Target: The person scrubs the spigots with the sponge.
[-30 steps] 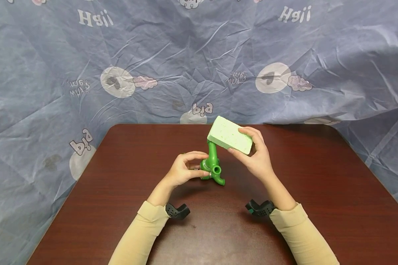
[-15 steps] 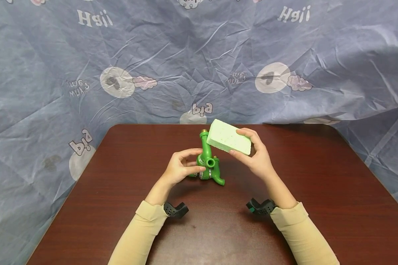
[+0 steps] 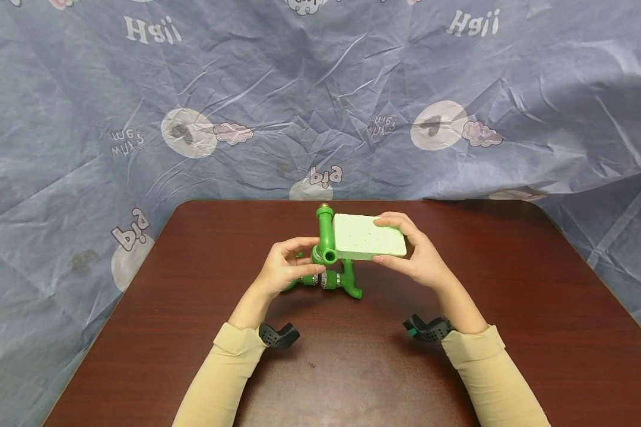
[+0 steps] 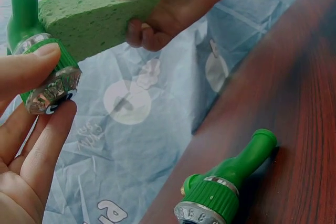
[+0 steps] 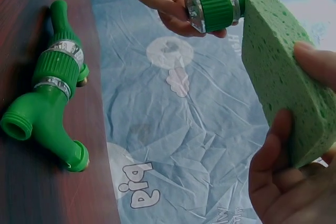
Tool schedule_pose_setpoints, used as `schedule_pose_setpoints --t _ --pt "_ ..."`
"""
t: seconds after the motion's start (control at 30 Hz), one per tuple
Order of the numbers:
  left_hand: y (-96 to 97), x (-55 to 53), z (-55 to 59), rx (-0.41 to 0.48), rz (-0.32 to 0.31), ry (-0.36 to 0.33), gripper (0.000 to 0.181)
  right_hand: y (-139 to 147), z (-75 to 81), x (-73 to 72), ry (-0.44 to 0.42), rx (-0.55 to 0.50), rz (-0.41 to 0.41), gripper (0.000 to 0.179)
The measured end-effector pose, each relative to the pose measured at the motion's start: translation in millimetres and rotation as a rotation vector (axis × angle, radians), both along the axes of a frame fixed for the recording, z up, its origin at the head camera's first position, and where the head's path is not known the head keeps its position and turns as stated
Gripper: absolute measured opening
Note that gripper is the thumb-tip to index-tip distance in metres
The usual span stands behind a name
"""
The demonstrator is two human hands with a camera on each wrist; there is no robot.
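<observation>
L hand [image 3: 280, 270] pinches the green tap [image 3: 326, 234] by its ribbed knob [image 5: 216, 8], up off the bench [image 3: 491, 296] w/ the brass end [image 3: 324, 206] on top. R hand [image 3: 413, 255] pinches the sponge [image 3: 368, 237] at one end; its other end is right against the tap's side, prob. touching.

Main risk: tap twisting in L hand, b/c the hold is only at the knob & any sideways push from the sponge acts well off it. Knob might turn too, if it's free to. Sponge looks soft, so too hard a push could fold it or slip it from R hand. If dropped, the tap could hit the nearer-right tap [image 3: 329, 280] or left-hand tap [image 3: 308, 279] lying below, knocking them about.
</observation>
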State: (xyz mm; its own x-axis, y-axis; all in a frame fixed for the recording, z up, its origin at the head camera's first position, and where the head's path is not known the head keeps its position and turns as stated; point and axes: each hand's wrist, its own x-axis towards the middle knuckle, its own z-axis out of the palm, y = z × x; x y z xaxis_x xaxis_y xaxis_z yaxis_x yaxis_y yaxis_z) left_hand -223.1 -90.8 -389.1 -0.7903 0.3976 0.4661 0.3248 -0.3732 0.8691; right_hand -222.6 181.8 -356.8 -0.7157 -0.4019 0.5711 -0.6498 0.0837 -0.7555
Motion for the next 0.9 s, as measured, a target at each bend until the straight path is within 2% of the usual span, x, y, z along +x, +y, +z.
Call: schedule_pose_setpoints --t 0.1,0.23,0.4,0.67,0.9 --pt "-0.5 -0.2 0.7 -0.011 -0.004 -0.007 0.058 3 1.2 -0.2 0.008 0.026 0.033 0.062" --pt "-1.1 -0.6 1.4 -0.037 0.018 -0.013 0.047 7 2.9 -0.2 0.005 0.010 0.098 0.062" --pt "-2.0 -1.9 0.8 -0.086 0.086 -0.013 0.050 10 3.8 -1.0 0.008 -0.026 0.165 0.059" --pt "-2.9 -3.2 -0.5 -0.046 0.144 -0.047 0.051 12 3.7 -1.9 -0.033 -0.052 0.135 0.058" --pt "-4.1 -5.3 -0.6 -0.013 0.295 -0.087 0.048 14 5.6 -0.9 -0.038 -0.156 0.113 0.057"
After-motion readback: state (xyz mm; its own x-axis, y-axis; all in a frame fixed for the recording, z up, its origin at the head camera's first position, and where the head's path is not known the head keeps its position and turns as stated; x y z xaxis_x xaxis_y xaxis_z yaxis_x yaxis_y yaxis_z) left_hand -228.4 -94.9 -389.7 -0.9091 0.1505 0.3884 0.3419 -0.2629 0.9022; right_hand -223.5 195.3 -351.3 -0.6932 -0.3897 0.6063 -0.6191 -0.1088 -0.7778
